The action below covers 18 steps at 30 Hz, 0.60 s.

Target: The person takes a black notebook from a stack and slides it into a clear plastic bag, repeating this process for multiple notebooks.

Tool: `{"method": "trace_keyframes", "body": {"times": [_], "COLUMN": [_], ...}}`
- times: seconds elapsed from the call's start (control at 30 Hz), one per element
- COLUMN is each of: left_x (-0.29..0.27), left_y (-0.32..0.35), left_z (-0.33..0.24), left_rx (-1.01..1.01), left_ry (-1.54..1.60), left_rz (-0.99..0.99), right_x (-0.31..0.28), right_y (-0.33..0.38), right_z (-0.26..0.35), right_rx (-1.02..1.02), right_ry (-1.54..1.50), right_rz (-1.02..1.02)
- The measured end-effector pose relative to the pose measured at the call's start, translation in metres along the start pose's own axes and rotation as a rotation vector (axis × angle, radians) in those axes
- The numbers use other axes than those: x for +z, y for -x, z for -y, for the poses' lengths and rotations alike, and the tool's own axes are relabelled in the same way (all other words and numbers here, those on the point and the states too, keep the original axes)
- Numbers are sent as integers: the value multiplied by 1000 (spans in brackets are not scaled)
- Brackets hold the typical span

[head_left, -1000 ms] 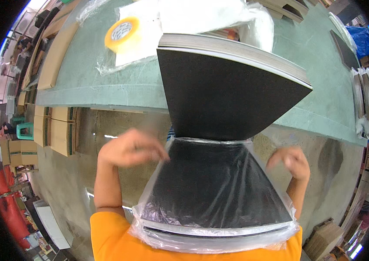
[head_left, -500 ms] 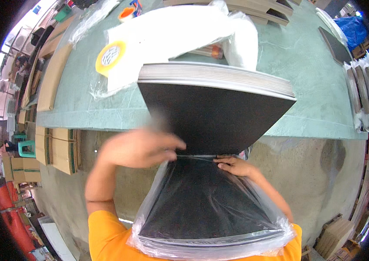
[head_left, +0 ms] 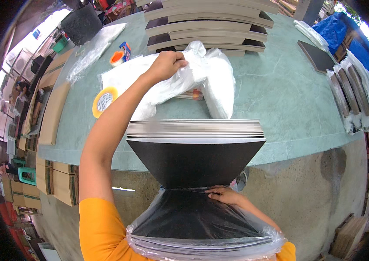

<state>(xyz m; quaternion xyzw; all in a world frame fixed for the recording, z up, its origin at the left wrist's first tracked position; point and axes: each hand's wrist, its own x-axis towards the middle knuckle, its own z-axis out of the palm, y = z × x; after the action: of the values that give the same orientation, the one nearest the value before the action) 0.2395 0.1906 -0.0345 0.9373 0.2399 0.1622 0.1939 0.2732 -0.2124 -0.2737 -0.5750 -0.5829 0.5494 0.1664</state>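
My left hand (head_left: 169,65) reaches across the table to a heap of white plastic bags (head_left: 143,89), its fingers curled closed on the plastic. Close to me is a stack of black boards (head_left: 193,217) inside a clear plastic bag (head_left: 202,250). My right hand (head_left: 225,194) holds the bag's upper edge, fingers on top and thumb tucked below. Right beyond it, a second stack of black boards (head_left: 193,158) leans against the table edge, with its pale layered edges (head_left: 195,129) upward. The lower ends of both stacks are hidden.
A yellow tape roll (head_left: 105,102) and an orange tape roll (head_left: 117,58) lie left of the bags. More boards (head_left: 206,30) are piled at the back of the green table (head_left: 280,87). Wrapped stacks (head_left: 354,93) stand at right, cartons (head_left: 65,185) at left.
My left hand has left the wrapped stack and gone forward to the heap of plastic bags. The view has shifted, showing more of the far table. My right hand stays on the bag edge.
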Motion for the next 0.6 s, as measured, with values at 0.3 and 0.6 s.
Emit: {"method": "trace_keyframes", "body": {"times": [0.3, 0.6], "left_x": [-24, -127], "left_y": [-15, 94], "left_z": [23, -117], "left_rx": [-116, -113], "left_ry": [108, 1071], "left_rz": [-292, -547], "right_x": [-6, 1], "right_y": [-3, 0], "right_z": [-1, -6], "right_rx": [-27, 40], "right_ry": [0, -53], "right_rz": [8, -52]}}
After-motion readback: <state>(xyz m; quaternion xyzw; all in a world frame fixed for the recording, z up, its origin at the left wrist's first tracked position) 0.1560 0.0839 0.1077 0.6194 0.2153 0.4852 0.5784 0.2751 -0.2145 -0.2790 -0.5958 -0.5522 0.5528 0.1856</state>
